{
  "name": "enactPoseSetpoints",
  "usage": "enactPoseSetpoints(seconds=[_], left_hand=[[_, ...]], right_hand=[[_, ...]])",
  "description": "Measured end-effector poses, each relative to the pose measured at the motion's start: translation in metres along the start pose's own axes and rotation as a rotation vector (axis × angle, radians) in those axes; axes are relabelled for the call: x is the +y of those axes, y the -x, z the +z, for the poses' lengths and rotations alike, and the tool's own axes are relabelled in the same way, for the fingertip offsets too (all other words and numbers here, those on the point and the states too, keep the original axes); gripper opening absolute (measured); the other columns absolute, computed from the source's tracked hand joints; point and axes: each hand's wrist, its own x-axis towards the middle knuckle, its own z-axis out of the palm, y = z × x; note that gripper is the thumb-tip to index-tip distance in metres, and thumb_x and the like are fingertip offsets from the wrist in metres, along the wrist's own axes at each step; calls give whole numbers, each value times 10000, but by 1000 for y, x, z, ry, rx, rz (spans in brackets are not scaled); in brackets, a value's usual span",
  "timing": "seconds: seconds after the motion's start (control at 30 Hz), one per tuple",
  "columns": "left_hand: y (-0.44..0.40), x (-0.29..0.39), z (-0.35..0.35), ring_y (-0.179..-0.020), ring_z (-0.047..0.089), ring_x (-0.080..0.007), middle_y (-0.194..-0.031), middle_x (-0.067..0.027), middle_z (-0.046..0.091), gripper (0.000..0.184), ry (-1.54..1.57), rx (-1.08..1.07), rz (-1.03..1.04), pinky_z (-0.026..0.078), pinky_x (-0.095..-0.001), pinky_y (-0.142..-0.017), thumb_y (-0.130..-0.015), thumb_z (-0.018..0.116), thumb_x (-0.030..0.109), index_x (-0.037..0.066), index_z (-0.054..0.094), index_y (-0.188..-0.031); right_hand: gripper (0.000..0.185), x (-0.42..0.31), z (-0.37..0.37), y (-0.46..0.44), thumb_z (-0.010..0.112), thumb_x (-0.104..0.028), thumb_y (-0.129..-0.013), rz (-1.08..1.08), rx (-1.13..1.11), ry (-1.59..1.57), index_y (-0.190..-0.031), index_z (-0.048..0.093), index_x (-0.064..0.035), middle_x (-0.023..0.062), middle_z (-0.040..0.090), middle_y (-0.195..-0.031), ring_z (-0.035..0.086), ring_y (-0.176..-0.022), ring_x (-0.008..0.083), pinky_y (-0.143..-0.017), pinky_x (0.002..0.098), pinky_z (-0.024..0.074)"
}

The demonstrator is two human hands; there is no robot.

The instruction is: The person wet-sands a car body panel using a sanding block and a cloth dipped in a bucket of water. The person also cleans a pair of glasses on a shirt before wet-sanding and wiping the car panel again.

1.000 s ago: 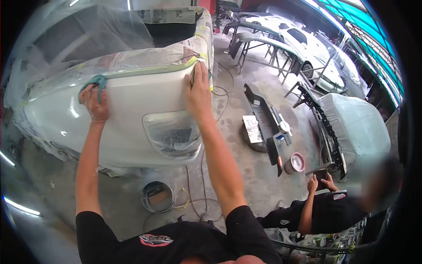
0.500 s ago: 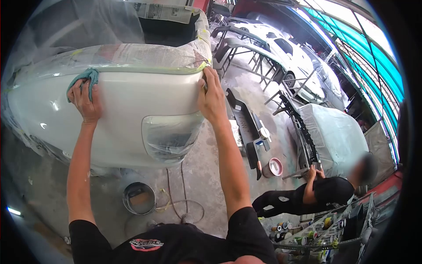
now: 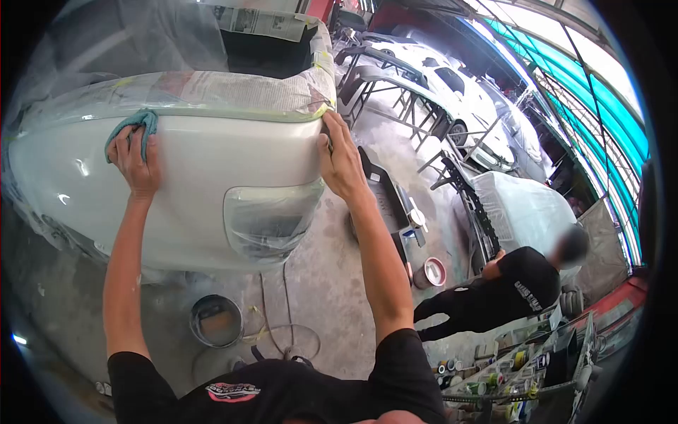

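My left hand (image 3: 135,161) is closed around a teal cloth (image 3: 147,121) and presses it against the white car body panel (image 3: 191,159), just below the masked upper edge. My right hand (image 3: 344,157) is at the panel's right corner, fingers bent together against the edge beside yellow-green masking tape (image 3: 321,111). Something small and dark shows between its thumb and fingers, too hidden to name. Newspaper (image 3: 233,92) and clear plastic film cover the car above the panel. Film also covers the light opening (image 3: 272,218) below my right hand.
A black bucket (image 3: 216,320) stands on the floor near a hose (image 3: 288,304). To the right are a red-rimmed pail (image 3: 430,273), a detached bumper (image 3: 387,194) and a co-worker (image 3: 512,286) in black beside a bumper on a stand. Shelves of cans (image 3: 512,374) fill the lower right.
Both hands keep nearly the same places on the panel. The co-worker has turned, showing more of their back, and has shifted slightly upward in view. My view has tilted a little.
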Motion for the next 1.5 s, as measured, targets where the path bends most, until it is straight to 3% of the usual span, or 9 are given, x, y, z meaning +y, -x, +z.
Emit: enactPoseSetpoints(seconds=[0.13,0.23,0.4,0.9,1.03,1.17,1.27,1.4,1.5], left_hand=[[0,3,1,-1147,451,-328,-1218,-122,596,276,-29,0,-5,314,-445,-1019,-949,620,245,37,702,-1109],[0,1,-3,-1146,453,-329,-1221,-125,595,279,-29,-11,-2,315,-444,-1024,-947,619,243,32,701,-1109],[-1,4,-3,-1148,452,-333,-1223,-125,594,286,-47,-21,-9,316,-440,-1031,-949,616,246,28,702,-1113],[1,-1,0,-1140,453,-330,-1218,-116,594,280,-48,-19,-3,318,-443,-1023,-951,613,247,41,703,-1117],[-1,3,-2,-1168,457,-336,-1232,-137,597,301,-47,-26,-6,311,-447,-1042,-969,589,245,9,690,-1126],[2,4,-4,-1164,461,-341,-1231,-143,595,300,-44,-30,-9,308,-448,-1042,-965,590,231,-2,684,-1130],[-5,2,0,-1145,460,-338,-1217,-130,597,290,-21,18,2,317,-444,-1029,-953,604,242,21,697,-1116],[-2,3,-3,-1135,459,-338,-1209,-123,599,289,-48,-17,-16,321,-442,-1022,-948,605,255,33,706,-1103],[-3,2,-2,-1140,460,-338,-1209,-123,599,295,-33,2,-3,321,-444,-1023,-951,600,266,34,709,-1098]], right_hand=[[442,-16,12,28,497,-130,-1017,-238,20,186,-1412,414,52,286,418,-1470,431,-1350,476,-1113,484,390],[465,-10,6,15,525,-145,-1003,4,21,31,-1410,423,55,283,415,-1477,409,-1379,471,-1141,493,364],[514,-54,33,30,584,-165,-948,-289,-36,233,-1380,439,72,282,368,-1500,410,-1371,462,-1107,504,392],[469,-15,19,5,503,-146,-1019,70,140,1,-1428,420,68,295,445,-1459,448,-1347,461,-1124,474,377],[432,-18,23,21,482,-154,-1033,-153,160,176,-1404,456,65,294,478,-1427,474,-1325,453,-1115,440,392],[441,-7,18,-1,485,-174,-1038,62,144,-4,-1405,450,66,290,458,-1449,466,-1331,461,-1117,449,390],[428,-32,22,29,498,-143,-1016,-223,116,284,-1382,442,72,308,450,-1420,485,-1264,494,-1050,487,428],[485,-11,10,1,516,-143,-1004,83,60,3,-1414,411,94,306,425,-1467,444,-1347,477,-1122,489,392],[505,-25,28,28,522,-134,-999,-211,100,244,-1435,397,86,308,428,-1466,428,-1364,480,-1134,498,379]])
